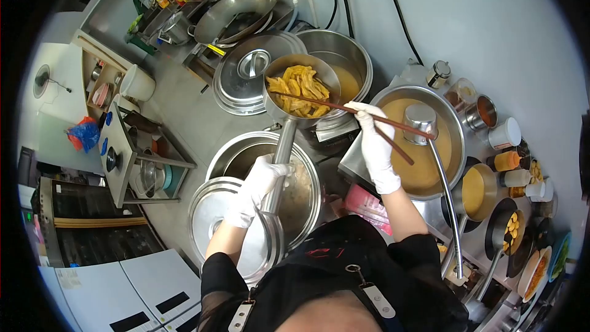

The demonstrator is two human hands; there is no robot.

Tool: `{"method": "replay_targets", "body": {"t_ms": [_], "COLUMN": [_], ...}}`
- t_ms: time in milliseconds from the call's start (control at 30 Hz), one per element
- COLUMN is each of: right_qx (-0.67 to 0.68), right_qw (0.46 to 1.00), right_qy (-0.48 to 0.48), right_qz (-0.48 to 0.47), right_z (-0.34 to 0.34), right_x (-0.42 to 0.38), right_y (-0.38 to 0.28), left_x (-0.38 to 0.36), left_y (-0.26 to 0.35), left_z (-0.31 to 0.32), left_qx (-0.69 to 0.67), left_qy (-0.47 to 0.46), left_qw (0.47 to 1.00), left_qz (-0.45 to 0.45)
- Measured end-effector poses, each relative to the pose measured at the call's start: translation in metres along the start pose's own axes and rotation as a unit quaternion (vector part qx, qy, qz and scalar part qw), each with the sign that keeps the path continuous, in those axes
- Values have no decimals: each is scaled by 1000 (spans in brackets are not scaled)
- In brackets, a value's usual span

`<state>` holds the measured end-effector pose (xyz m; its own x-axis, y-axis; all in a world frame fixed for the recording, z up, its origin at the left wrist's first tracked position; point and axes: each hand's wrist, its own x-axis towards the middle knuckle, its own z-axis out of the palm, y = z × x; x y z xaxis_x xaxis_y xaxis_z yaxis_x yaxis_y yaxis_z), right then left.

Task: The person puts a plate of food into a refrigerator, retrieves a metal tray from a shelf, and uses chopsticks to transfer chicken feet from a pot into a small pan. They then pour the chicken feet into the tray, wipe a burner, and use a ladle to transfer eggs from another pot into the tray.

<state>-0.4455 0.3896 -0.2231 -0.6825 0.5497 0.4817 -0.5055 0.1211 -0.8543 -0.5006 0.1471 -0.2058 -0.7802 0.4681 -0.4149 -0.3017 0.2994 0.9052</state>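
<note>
My left hand (261, 183), in a white glove, is wrapped round the long metal handle of a saucepan (284, 160). Yellow-brown strips of food (300, 89), perhaps tofu skin, fill the pan, which is held over the edge of a large steel pot (359, 46) with brownish liquid. Gloved in white too, my right hand (376, 144) grips a pair of long brown chopsticks (344, 108). One chopstick reaches across the pan into the strips. Below my left hand stands another big steel pot (316, 190), partly covered by a round lid (209, 209).
To the right, a wide basin (458, 141) of tan liquid holds a long-handled ladle (420, 118). Beyond it are a small pan (479, 193), jars and bowls. A large lid (230, 67) and a wok (246, 9) lie at the back. A metal table (123, 160) stands left.
</note>
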Motion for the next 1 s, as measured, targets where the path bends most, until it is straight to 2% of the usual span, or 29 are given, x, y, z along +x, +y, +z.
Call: {"method": "replay_targets", "body": {"t_ms": [33,100,133,167,233,267,367,433,467,567,600,633,667,700,733,833,933,1000], "right_qx": [30,26,32,43,-71,-114,-140,-136,-69,-96,-95,65,-29,-122,-144,-244,-247,-246], "right_qw": [1000,999,996,997,996,991,982,986,994,994,990,997,996,974,963,926,920,919], "right_qy": [1,-18,-7,-3,-13,-29,-19,10,22,15,16,10,24,38,37,33,19,31], "right_qz": [-8,25,77,71,-48,-61,-123,-99,-77,-44,-100,39,-76,-188,-225,-287,-304,-307], "right_z": [5,12,18,20,23,19,14,13,15,19,22,28,34,39,44,49,50,56], "right_x": [-3,-12,-16,-20,-23,-27,-22,-14,-9,-4,-2,-7,-5,-2,-2,-3,4,8], "right_y": [6,8,2,4,15,17,17,17,30,17,15,17,24,37,50,64,75,83], "left_x": [3,9,12,15,20,20,33,25,20,22,27,32,39,48,54,64,73,78], "left_y": [2,4,5,6,13,18,20,44,60,70,71,71,68,63,61,63,63,66], "left_z": [0,-2,-4,-7,-10,-10,-17,-7,-2,6,7,8,8,6,6,9,11,12], "left_qx": [8,8,8,10,15,15,82,112,149,224,244,264,251,239,227,225,296,292], "left_qy": [2,2,2,2,1,6,21,37,42,72,75,79,74,69,64,47,87,90], "left_qw": [1000,1000,1000,1000,1000,1000,995,992,987,972,967,961,965,968,972,973,950,949], "left_qz": [-1,12,19,18,17,3,48,36,30,24,20,16,16,16,16,21,49,73]}}
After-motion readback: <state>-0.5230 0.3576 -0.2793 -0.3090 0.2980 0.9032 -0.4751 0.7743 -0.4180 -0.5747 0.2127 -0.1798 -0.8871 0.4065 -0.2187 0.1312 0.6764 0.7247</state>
